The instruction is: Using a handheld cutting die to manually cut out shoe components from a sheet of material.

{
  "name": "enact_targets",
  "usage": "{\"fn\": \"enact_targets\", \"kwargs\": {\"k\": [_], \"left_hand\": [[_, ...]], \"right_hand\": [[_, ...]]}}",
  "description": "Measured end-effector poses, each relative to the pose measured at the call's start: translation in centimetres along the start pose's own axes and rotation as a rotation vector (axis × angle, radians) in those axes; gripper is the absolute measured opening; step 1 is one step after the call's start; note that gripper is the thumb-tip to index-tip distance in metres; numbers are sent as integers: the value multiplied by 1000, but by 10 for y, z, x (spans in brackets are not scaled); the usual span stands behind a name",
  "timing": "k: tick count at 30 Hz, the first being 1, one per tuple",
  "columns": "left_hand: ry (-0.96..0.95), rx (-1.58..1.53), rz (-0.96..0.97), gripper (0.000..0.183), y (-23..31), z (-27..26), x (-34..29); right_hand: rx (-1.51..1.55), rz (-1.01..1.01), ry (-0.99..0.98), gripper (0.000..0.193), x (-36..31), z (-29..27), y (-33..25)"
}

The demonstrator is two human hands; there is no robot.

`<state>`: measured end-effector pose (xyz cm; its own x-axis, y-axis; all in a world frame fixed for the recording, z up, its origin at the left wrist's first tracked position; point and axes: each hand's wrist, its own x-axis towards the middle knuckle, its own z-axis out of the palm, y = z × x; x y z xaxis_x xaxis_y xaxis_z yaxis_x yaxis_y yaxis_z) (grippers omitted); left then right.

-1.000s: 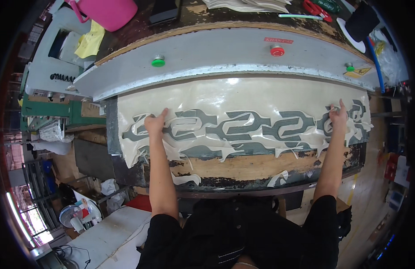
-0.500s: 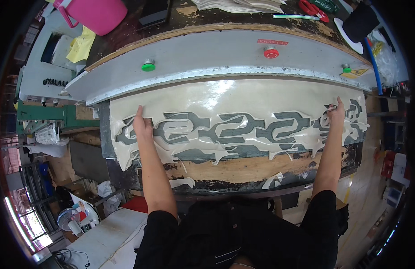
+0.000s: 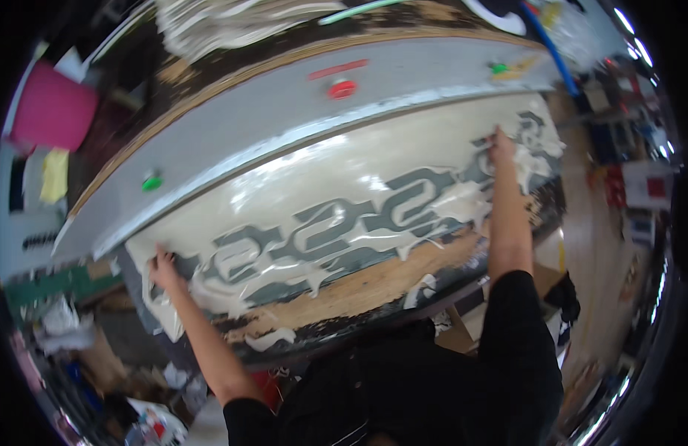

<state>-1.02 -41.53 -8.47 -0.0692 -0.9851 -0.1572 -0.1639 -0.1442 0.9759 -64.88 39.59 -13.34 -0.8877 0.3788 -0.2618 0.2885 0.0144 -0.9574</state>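
A wide cream sheet [image 3: 314,175] with a glossy surface lies across the work surface, with a row of curved, fork-like cut-outs along its near half. Dark grey-green backing [image 3: 325,215] shows through the openings. At the sheet's left end, my left hand [image 3: 164,271] has curled fingers pinching the material beside a cut-out. My right hand [image 3: 501,146] closes on the sheet at a cut-out near its right end, fingers bent. Both hands are somewhat blurred, and the fingertips under the sheet are hidden. Thin ragged strips hang along the sheet's near edge.
Beyond the sheet runs a grey metal beam [image 3: 247,123] with a red button [image 3: 342,90] and green buttons [image 3: 151,181]. Stacked pale sheets [image 3: 232,26] lie above it. A worn wooden board [image 3: 359,282] is in front, with loose scraps [image 3: 271,339]. A pink container [image 3: 56,106] stands left.
The whole view has tilted and swung, so the beam and sheet now slope up to the right. My left hand has shifted toward the sheet's left end; my right hand stays near the right end.
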Motion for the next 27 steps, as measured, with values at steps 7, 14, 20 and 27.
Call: {"fn": "enact_targets", "kwargs": {"k": [7, 14, 20, 27], "left_hand": [[-237, 168, -177, 37, 1, 32, -31], [-153, 324, -94, 38, -13, 0, -30], [-232, 427, 1, 48, -6, -5, -63], [-188, 514, -5, 51, 7, -49, -87]], "right_hand": [[-88, 117, 342, 25, -91, 29, -47], [-305, 151, 339, 23, -119, 4, -38], [-399, 126, 244, 33, -88, -85, -10], [-360, 81, 211, 30, -114, -84, -4]]}}
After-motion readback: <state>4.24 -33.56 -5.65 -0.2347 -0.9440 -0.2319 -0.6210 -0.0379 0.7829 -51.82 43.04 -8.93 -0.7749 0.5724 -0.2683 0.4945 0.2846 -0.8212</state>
